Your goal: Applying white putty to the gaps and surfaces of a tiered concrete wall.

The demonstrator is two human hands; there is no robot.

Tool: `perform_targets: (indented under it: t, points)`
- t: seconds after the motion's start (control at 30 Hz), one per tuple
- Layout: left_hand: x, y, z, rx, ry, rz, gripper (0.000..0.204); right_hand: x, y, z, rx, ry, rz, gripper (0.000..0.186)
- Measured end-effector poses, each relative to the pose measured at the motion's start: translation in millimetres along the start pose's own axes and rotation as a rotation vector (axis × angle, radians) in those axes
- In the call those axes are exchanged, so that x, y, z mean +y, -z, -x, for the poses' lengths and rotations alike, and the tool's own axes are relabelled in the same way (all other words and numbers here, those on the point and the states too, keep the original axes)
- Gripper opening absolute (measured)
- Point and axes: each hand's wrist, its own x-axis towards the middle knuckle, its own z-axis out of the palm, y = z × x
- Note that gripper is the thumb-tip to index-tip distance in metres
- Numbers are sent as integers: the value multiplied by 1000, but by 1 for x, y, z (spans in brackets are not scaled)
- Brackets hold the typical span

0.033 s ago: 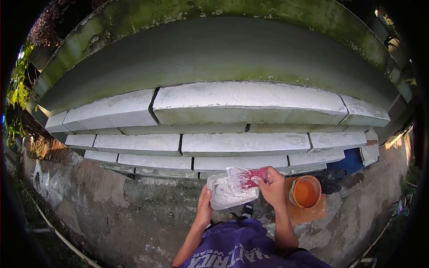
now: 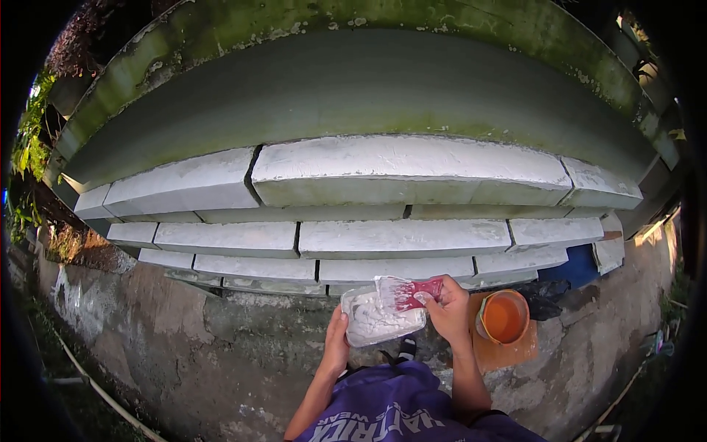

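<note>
Head view: left hand (image 2: 336,340) cups one shallow tray (image 2: 375,324) of white paste from below, its grip closed on the tray's near edge. Right hand (image 2: 451,309) is clamped on one red-handled brush (image 2: 407,292), bristles lying over the tray just in front of the lowest slab. To load well, I judge, hold the tray level, wipe the bristles on its rim, and take little. One orange bucket (image 2: 504,317) sits on one board (image 2: 501,352) to the right. Stacked whitened slabs (image 2: 409,177) show about four tiers.
</note>
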Motion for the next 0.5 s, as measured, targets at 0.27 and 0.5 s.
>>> perform_targets:
  t: [0.27,0.5]
  points:
    - [-2,3,-2,12,-11,-38,57,-1,-16,4,130,-224,-567,36]
    - [-6,22,1,33,-30,0,57,-41,-12,10,161,-171,-643,39]
